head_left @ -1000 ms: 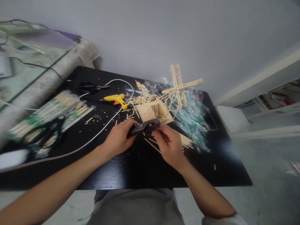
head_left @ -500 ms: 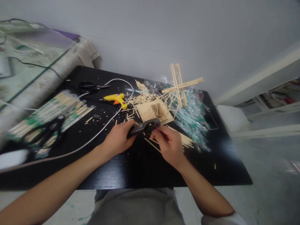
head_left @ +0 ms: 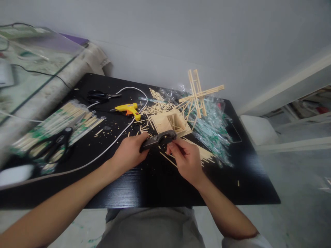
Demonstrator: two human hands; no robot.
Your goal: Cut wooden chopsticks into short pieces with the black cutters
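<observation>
My left hand (head_left: 133,148) is wrapped round one end of a dark grey hand tool (head_left: 155,140). It is long, with a curved notch near its far end; its exact kind I cannot make out. My right hand (head_left: 186,159) is closed in a pinch just under that far end, and whatever is between the fingertips is hidden. Behind the tool is a wooden stick model (head_left: 165,120), with a square base, a box-like opening and crossed stick blades (head_left: 199,93) leaning to the right. Thin loose sticks (head_left: 204,154) lie beside my right hand.
Left of the model lies a yellow glue gun (head_left: 129,109). Black scissors (head_left: 58,143) rest on packed sticks (head_left: 49,127), with another black-handled pair (head_left: 102,96) farther back. A white cable (head_left: 103,154) crosses the black table (head_left: 160,193). Clear plastic wrappers (head_left: 214,127) spread at right.
Both hands stay almost still, with the dark tool in the same place. The view has shifted very slightly.
</observation>
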